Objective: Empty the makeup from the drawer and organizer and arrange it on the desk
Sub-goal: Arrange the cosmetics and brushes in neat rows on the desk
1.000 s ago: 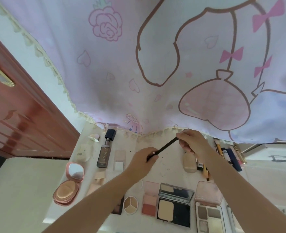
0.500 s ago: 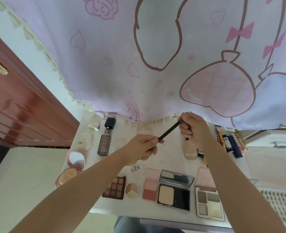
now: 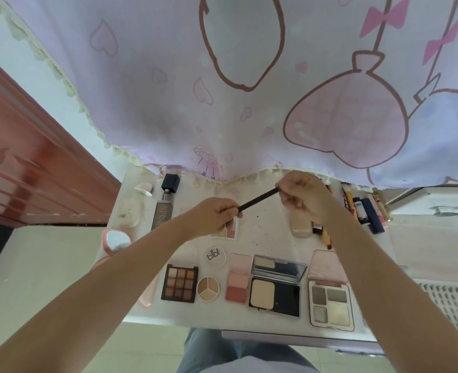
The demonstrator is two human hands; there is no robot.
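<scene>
both hands on one black pencil [image 3: 258,199]
left hand [image 3: 213,214] and right hand [image 3: 301,193] pinch its ends above the desk [image 3: 265,232] (eyeliner, probably)

Matt black pencil [image 3: 258,200]; glossy wood door [image 3: 28,168]; cloth curtain [image 3: 222,76].

Pink cartoon curtain [image 3: 249,90] hangs behind; red-brown door [image 3: 20,170] left; pale floor [image 3: 47,265].

The pencil's [image 3: 258,199] ends are hidden inside the left hand [image 3: 213,214] and right hand [image 3: 301,194], the left forearm covers part of the pink compact [image 3: 114,242], and the tube [image 3: 367,210] labels are illegible.
</scene>
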